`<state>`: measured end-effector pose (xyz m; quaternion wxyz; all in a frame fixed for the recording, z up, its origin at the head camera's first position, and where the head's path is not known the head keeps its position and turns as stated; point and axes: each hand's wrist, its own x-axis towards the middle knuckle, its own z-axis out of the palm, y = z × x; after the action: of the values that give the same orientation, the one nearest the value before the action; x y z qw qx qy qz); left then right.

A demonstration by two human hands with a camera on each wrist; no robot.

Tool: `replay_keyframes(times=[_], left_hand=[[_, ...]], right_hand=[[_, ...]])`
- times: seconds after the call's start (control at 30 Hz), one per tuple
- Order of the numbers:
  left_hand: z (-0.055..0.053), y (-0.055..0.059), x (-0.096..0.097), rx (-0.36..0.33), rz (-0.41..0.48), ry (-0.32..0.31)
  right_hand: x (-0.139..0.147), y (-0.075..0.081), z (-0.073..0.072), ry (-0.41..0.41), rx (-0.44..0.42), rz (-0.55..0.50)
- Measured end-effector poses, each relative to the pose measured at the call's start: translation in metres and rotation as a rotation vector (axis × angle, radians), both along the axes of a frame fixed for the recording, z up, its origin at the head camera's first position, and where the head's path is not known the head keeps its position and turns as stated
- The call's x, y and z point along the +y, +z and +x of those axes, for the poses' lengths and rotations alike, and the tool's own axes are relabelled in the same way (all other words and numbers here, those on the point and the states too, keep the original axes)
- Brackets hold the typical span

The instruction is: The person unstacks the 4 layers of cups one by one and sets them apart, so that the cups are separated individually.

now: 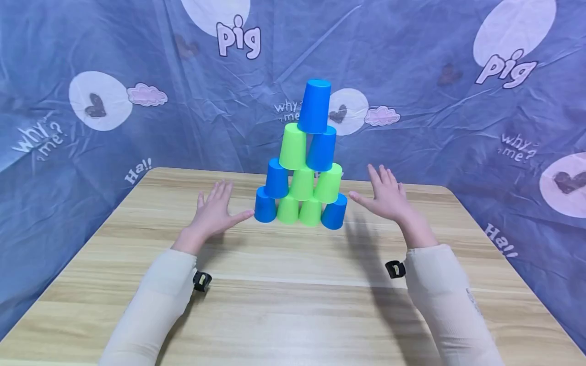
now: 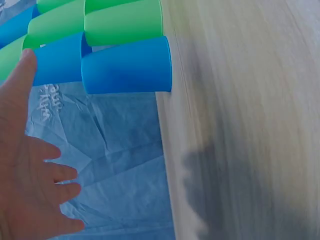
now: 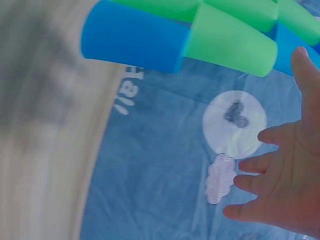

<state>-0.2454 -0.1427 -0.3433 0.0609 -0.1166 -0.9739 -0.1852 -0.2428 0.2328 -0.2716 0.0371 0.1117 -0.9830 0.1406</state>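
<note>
A pyramid of upside-down plastic cups (image 1: 302,184) stands four rows high on the wooden table. At its peak sits a single blue cup (image 1: 315,107). Beneath that come a green cup (image 1: 293,147) and a blue cup (image 1: 322,149), then one blue and two green ones. The bottom row has green cups between a blue cup (image 1: 265,206) at the left end and a blue cup (image 1: 334,212) at the right end. My left hand (image 1: 212,213) is spread beside the left end, thumb toward the cups. Fingers spread, my right hand (image 1: 386,195) hovers to the right of the pyramid, apart from it.
A wooden table (image 1: 293,315) carries the pyramid toward its back edge. Behind it hangs a blue printed cloth (image 1: 412,30), which also runs along both sides. Black wrist straps (image 1: 202,280) show at both sleeves.
</note>
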Motion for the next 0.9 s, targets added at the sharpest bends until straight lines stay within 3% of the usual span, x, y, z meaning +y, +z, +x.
replay_keyframes(times=[0.2,0.4,0.7,0.9], left_hand=[[-0.005,-0.002,0.001,0.036,0.151,0.013],[-0.011,-0.006,0.007,0.065,0.27,0.012],[-0.018,-0.015,0.022,0.007,0.528,0.041],[-0.024,-0.022,0.034,0.004,0.718,0.021]], right_hand=[[-0.012,0.025,-0.008,0.024,0.014,-0.035],[-0.028,0.049,-0.018,0.053,0.104,-0.138],[-0.058,0.077,-0.034,0.046,0.222,-0.475],[-0.078,0.087,-0.042,0.042,0.231,-0.702]])
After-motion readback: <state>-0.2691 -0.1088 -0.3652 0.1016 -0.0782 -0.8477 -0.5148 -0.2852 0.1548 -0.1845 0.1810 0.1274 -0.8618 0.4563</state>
